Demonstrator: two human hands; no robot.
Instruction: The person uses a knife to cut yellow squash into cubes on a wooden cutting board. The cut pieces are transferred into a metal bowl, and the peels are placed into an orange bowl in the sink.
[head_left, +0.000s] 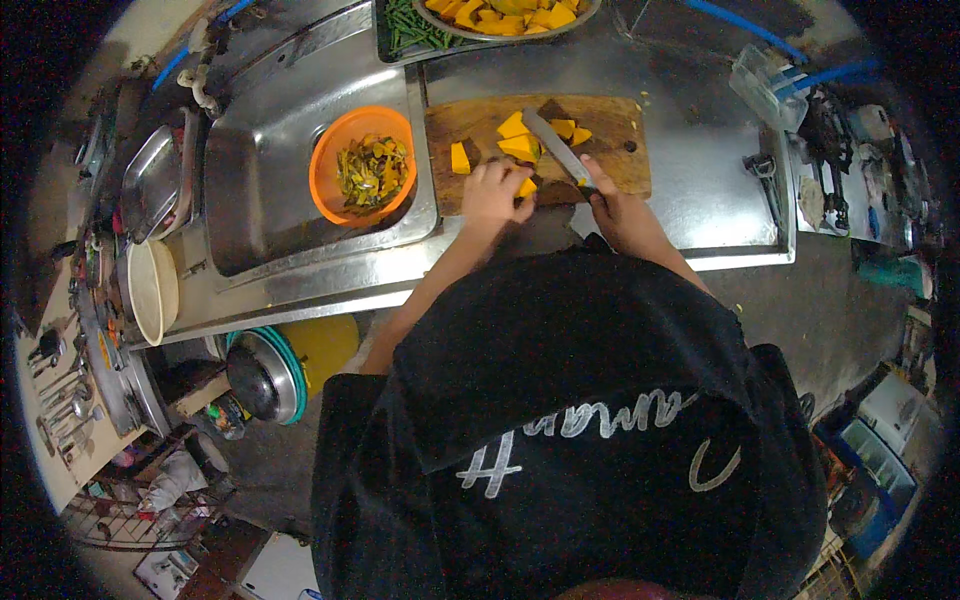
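On a wooden cutting board (615, 161) lie several pieces of orange-fleshed squash (517, 139). My left hand (495, 191) has its fingers around a small squash chunk (526, 187) at the board's near edge. In my right hand (611, 199) is the handle of a kitchen knife (555, 142); its blade points up and to the left, over the board and beside the cut pieces. One wedge (460, 158) lies apart on the left side of the board. The underside of the held chunk is hidden by my fingers.
Left of the board, an orange plastic bowl (319, 161) with squash scraps stands in the steel sink (247, 172). Beyond the board are a metal bowl of squash chunks (517, 19) and a tray with cut green beans (409, 30). Tongs (769, 187) lie at the right edge.
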